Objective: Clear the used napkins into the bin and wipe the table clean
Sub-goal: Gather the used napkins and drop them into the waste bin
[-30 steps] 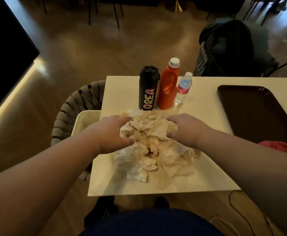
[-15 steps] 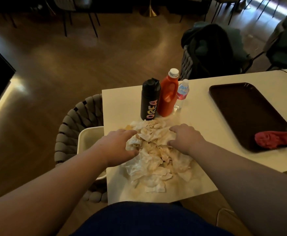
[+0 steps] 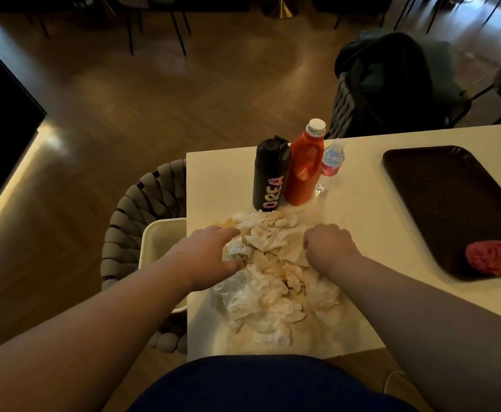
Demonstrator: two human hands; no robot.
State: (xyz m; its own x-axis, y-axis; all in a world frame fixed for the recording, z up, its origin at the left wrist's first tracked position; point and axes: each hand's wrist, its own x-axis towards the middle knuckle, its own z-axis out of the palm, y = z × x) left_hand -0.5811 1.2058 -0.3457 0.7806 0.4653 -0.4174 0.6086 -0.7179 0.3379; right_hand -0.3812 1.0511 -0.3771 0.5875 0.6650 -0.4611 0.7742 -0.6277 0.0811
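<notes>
In the head view the napkins (image 3: 270,275) lie heaped on the near left part of the table (image 3: 362,209), long axis near to far, between the hands. The left hand (image 3: 210,257) grips the heap's left side, and the right hand (image 3: 329,248) curls its fingers into the right side. The bin (image 3: 166,226) stands lower, just beside the table's left edge and nearer the left hand, so I judge the heap should go left.

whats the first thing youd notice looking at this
The pile of crumpled, stained napkins at the table's near edge draws the eye first, the left hand and right hand gripping it from either side. Behind it stand a black bottle, an orange-red bottle and a small water bottle; a red cloth lies on the dark tray at the right, and a white bin sits off the table's left edge.
</notes>
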